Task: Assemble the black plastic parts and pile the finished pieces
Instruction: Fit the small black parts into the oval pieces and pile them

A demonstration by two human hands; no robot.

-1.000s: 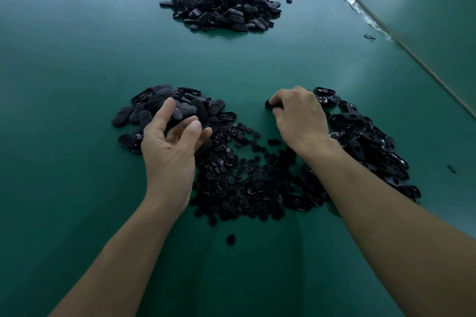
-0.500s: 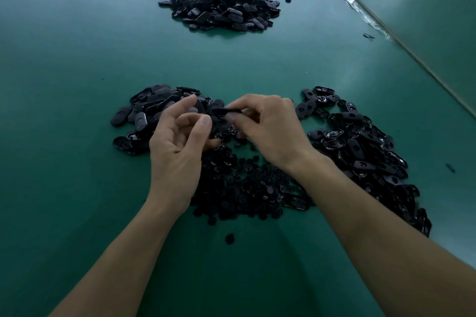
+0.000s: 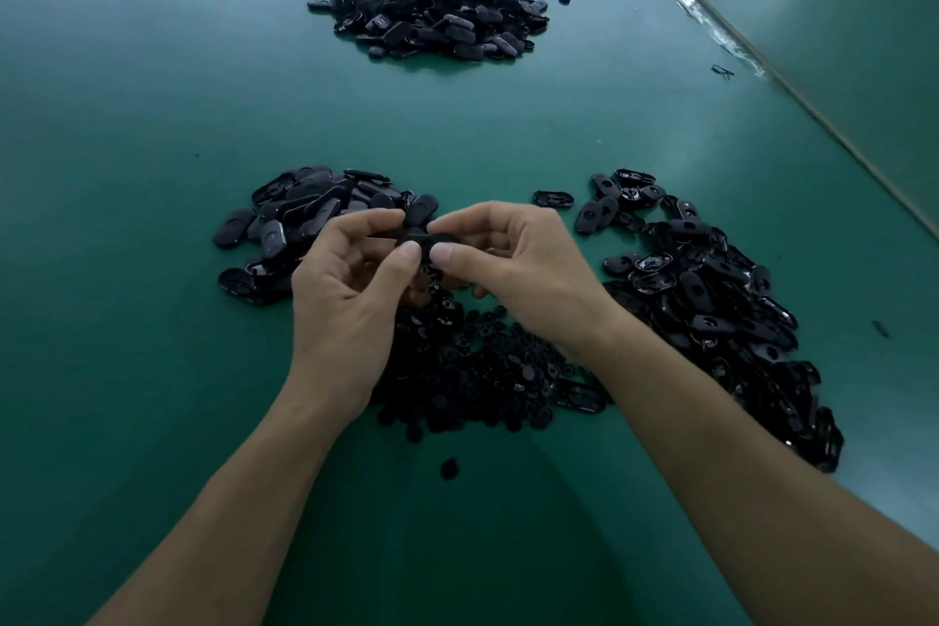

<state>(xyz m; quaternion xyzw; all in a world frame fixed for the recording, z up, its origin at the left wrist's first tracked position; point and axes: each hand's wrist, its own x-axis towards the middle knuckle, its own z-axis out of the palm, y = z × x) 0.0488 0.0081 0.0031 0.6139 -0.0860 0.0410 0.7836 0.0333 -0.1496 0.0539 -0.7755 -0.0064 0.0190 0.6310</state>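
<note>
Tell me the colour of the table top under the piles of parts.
Dark teal green; the table top shows best in the head view.

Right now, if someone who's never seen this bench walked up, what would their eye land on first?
First, the hands at the centre: the left hand and right hand pinch one black part between their fingertips. Around them on the green table lie a left heap and a right heap of oval shells, with small round bits beneath the wrists. A far pile sits alone at the table's far side.
</note>
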